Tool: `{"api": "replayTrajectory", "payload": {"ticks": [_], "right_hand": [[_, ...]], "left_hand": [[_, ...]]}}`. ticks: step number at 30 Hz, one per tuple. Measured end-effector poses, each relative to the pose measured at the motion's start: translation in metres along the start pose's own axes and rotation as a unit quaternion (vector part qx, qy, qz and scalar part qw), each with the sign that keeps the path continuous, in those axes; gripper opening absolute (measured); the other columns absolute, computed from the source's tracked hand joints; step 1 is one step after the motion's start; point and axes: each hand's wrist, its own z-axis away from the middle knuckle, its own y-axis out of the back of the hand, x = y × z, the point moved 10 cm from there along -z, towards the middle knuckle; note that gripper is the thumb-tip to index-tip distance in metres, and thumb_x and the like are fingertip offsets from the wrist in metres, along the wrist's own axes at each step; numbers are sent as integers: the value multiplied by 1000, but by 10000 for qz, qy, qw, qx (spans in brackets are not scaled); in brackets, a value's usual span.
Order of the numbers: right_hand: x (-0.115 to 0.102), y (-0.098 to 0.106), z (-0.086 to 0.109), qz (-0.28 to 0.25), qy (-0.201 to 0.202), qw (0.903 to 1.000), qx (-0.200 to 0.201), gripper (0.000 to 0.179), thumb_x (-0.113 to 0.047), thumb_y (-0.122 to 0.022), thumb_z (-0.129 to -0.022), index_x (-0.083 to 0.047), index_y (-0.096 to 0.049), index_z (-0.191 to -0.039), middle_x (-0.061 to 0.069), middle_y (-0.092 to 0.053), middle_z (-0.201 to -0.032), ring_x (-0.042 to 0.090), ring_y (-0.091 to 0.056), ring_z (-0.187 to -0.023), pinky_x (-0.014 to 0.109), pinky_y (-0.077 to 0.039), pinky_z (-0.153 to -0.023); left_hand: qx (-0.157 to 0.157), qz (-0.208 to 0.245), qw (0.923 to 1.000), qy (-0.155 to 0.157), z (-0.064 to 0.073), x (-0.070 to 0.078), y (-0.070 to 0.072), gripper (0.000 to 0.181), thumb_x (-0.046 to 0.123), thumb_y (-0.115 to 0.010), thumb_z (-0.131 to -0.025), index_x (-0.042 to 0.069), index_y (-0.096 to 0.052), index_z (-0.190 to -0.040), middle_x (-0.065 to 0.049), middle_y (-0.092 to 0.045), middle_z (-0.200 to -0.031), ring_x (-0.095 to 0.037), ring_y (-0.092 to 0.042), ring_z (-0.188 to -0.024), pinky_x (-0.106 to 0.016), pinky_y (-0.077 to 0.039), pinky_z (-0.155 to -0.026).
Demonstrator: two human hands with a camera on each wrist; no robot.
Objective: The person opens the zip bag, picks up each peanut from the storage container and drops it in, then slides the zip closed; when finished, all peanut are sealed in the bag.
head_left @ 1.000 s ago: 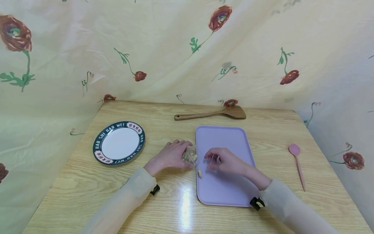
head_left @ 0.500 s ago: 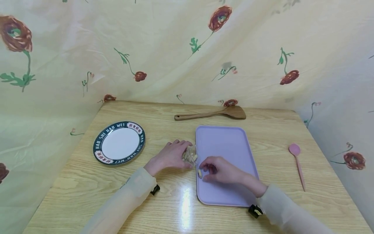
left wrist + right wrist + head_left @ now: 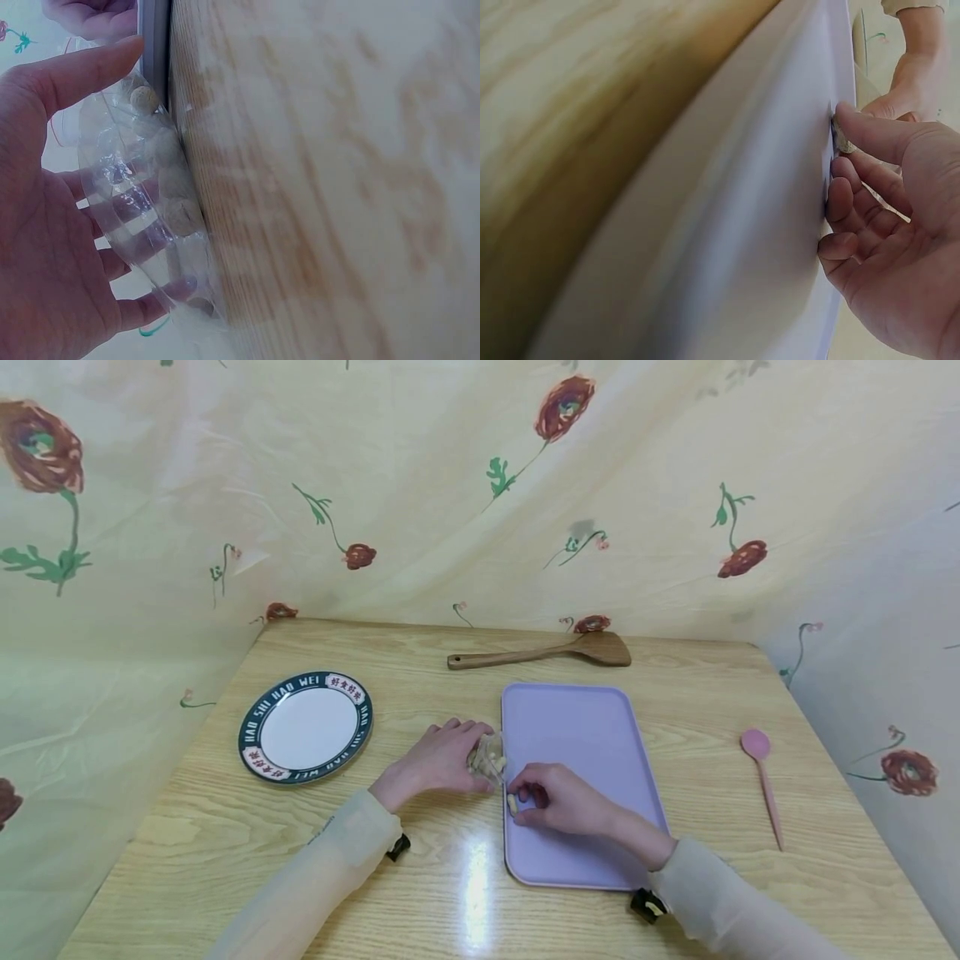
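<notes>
Just left of the lilac tray, my left hand holds a clear plastic bag. Several pale, rough-shelled peanuts show through its film in the left wrist view, the thumb on the near side and the fingers behind. Over the tray's left side, my right hand has its thumb and index finger on either side of a single peanut lying along the inner left edge. The right wrist view shows this peanut pinched between the fingertips, the other fingers curled below it.
A white plate with a dark lettered rim lies at left. Behind the tray rests a wooden spatula. A pink spoon lies at right on the wooden table. Flower-printed cloth hangs behind.
My right hand has moved left and down to the peanut at the tray's edge, and its thumb and finger have closed on it. The left hand and bag have stayed put.
</notes>
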Motion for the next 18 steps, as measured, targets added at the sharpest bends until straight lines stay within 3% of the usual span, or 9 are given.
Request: {"api": "replayTrajectory", "payload": {"ticks": [12, 18], "right_hand": [[-3, 4, 1, -110, 36, 9999, 50, 23, -12, -80, -84, -5, -71, -104, -3, -61, -82, 8, -54, -71, 24, -48, -64], [1, 18, 3, -77, -104, 9998, 169, 26, -9, -81, -83, -3, -71, -106, -3, -64, -85, 9, -58, -76, 25, -51, -67]], "left_hand": [[-47, 14, 10000, 27, -1, -1, -2, 85, 54, -79, -76, 16, -47, -145, -5, -55, -141, -27, -49, -124, -53, -40, -100], [-79, -64, 9999, 51, -1, -2, -3, 85, 55, -79, -76, 17, -47, -145, -4, -55, -140, -26, -49, -125, -52, -39, -101]]}}
